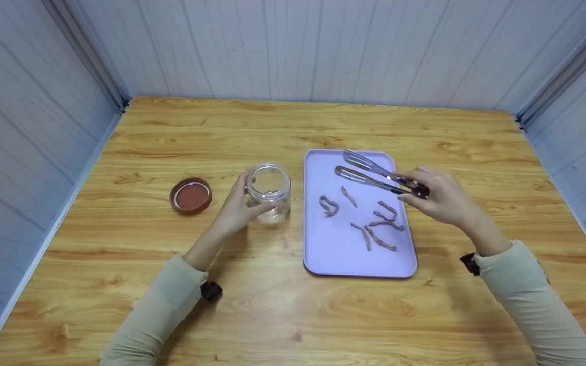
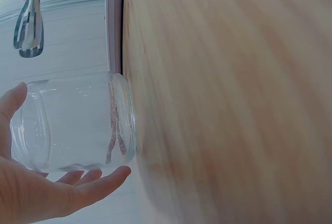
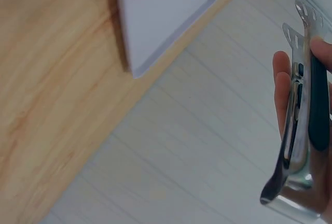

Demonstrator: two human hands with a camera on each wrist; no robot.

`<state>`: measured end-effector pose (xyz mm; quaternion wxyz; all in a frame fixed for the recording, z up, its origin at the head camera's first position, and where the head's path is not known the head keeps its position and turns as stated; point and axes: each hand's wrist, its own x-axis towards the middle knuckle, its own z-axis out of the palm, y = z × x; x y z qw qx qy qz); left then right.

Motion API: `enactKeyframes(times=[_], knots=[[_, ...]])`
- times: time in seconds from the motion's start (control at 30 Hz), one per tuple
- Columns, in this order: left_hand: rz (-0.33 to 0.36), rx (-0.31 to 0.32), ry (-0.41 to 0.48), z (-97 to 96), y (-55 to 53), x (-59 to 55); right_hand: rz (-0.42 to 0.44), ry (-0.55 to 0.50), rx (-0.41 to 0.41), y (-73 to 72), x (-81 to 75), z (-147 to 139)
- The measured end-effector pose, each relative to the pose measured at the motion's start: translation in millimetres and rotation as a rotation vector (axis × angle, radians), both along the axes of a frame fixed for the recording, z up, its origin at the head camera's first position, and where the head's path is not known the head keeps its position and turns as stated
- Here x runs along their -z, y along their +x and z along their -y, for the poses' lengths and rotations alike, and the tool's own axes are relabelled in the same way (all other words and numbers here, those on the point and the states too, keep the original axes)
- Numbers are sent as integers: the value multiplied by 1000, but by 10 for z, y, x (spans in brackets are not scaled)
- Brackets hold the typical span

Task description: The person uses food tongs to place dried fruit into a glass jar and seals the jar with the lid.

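Observation:
My left hand [image 1: 237, 208] holds a clear, open-topped jar [image 1: 270, 213] upright, thumb on the near side and fingers round the far side. Through its wall near the base, the left wrist view shows reddish-brown strips [image 2: 114, 125]; I cannot tell whether they lie inside or behind it. In my right hand [image 1: 443, 198] are metal tongs [image 1: 367, 178] with dark grips, raised over the far part of a lilac tray [image 1: 323, 259]. The tongs' slotted ends stand apart with nothing visible between them. Several thin, wrinkled brown strips [image 1: 382, 239] are scattered on the tray.
A reddish-brown screw lid [image 1: 191, 197] lies with its inside up on the wooden table [image 1: 283, 315], left of the jar. Pale panel walls [image 1: 293, 51] enclose the table at the back and both sides.

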<state>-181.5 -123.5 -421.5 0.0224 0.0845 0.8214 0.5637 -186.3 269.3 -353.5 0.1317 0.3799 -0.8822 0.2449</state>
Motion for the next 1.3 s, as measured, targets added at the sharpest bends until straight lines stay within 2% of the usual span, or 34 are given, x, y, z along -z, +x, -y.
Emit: enactKeyframes(times=[0.2, 0.43, 0.53, 0.8, 1.03, 1.13, 1.3], knots=[[16, 15, 24, -6, 26, -45, 26, 6, 34, 53, 201, -112], [37, 44, 51, -53, 191, -326, 95, 6, 71, 126, 401, -195], [29, 45, 53, -61, 206, -349, 101, 4, 77, 139, 472, -214], [23, 41, 62, -65, 194, -333, 109, 4, 83, 148, 627, -232], [29, 29, 35, -67, 195, -337, 142, 10, 85, 163, 685, -239], [23, 29, 38, -49, 152, -264, 149, 8, 87, 166, 693, -242], [13, 18, 20, -13, 45, -70, 171, -4, 103, 172, 705, -236]])
